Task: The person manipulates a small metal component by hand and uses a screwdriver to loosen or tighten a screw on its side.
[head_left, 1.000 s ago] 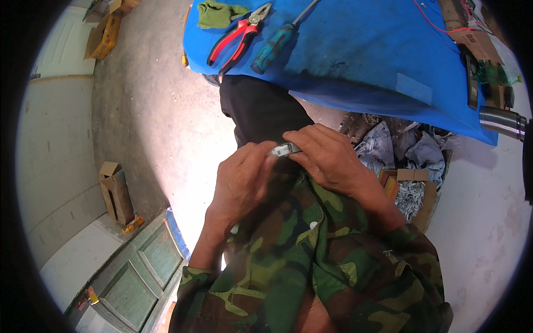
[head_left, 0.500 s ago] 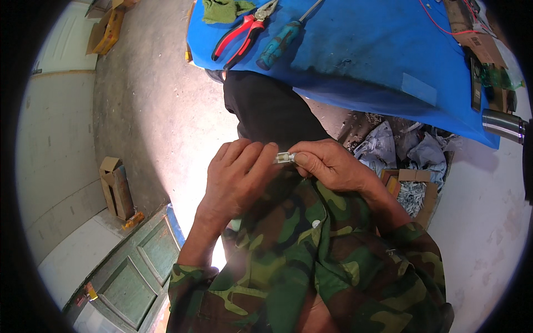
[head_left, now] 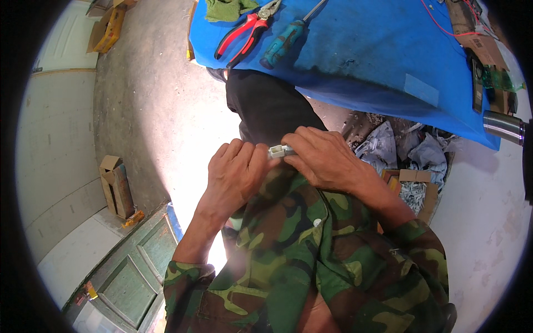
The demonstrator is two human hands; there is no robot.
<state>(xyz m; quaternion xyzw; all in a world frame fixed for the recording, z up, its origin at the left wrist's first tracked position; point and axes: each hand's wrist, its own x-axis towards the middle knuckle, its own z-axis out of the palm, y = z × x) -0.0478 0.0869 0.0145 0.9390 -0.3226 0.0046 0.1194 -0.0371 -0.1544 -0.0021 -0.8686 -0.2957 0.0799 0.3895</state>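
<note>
A small white plastic piece [head_left: 277, 151] with a rectangular hollow in its top is held in front of my body, above my lap. My left hand [head_left: 234, 173] pinches its left end, fingers curled and pressed together. My right hand [head_left: 327, 160] grips the right end between thumb and fingers. Both ends of the piece are hidden by the fingers. Beyond the hands, on the blue-covered table [head_left: 377, 61], lie pliers [head_left: 244, 38] with red and black handles and a screwdriver [head_left: 282, 45] with a worn teal handle. Neither tool is touched.
A green cloth [head_left: 226, 9] lies by the pliers. At the table's right end are a flat black object [head_left: 476, 86], a green plastic bottle [head_left: 497, 79] and a metal cylinder [head_left: 502, 126]. Plastic bags [head_left: 380, 145] and cardboard lie below. An upright carton [head_left: 116, 187] stands left.
My right hand has shifted slightly up and left and turned more palm-down over the white piece. The piece has moved a little up and left and shows its hollow more.
</note>
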